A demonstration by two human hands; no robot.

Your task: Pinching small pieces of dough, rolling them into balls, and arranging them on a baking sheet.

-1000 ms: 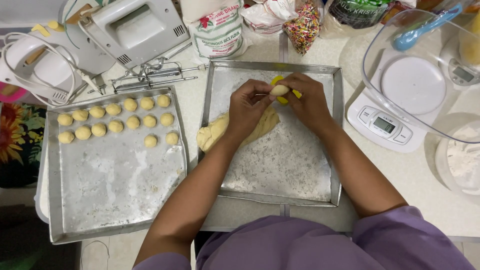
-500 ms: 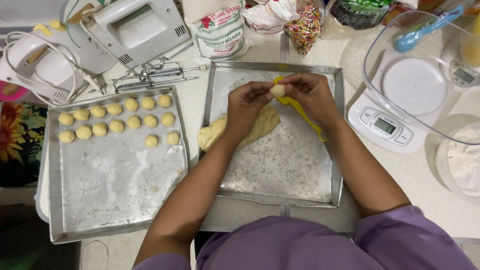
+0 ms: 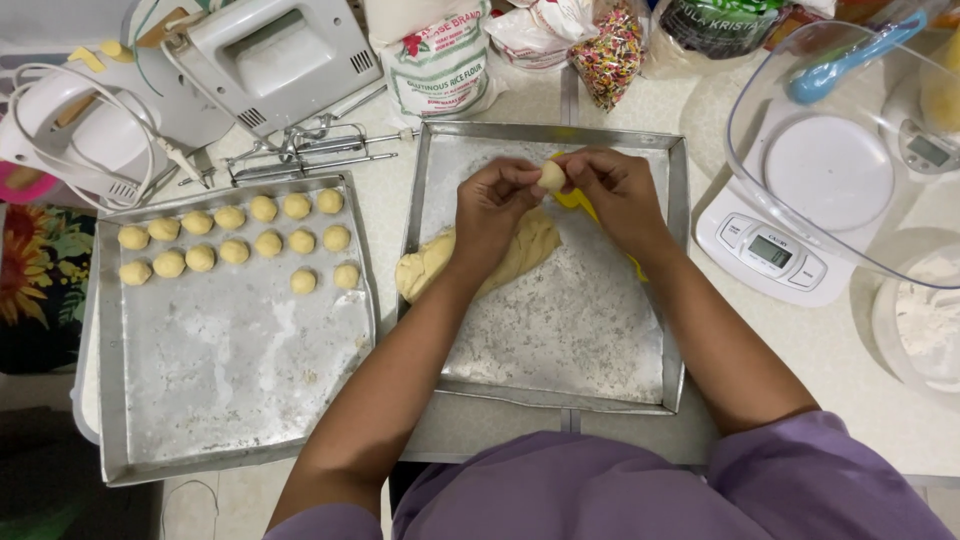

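Purple sleeves at bottom centre. Left hand [image 3: 492, 205] and right hand [image 3: 618, 195] pinch one small dough piece [image 3: 552, 176] between fingertips, upper centre, above the floured tray [image 3: 676, 300]. Judged step: shaping a ball; next calls for rounding, then placing. Dough mass [image 3: 435, 265]: one. Left tray [image 3: 230, 390]: fourteen dough balls [image 3: 235, 245]. Trays: two.

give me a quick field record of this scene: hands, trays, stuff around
left hand: pinching the small dough piece
right hand: on the same piece, a yellow tool beneath it
right tray: floured, dough lump on its left side
left tray: fifteen dough balls in rows
nearby: hand mixer, kitchen scale, clear bowl
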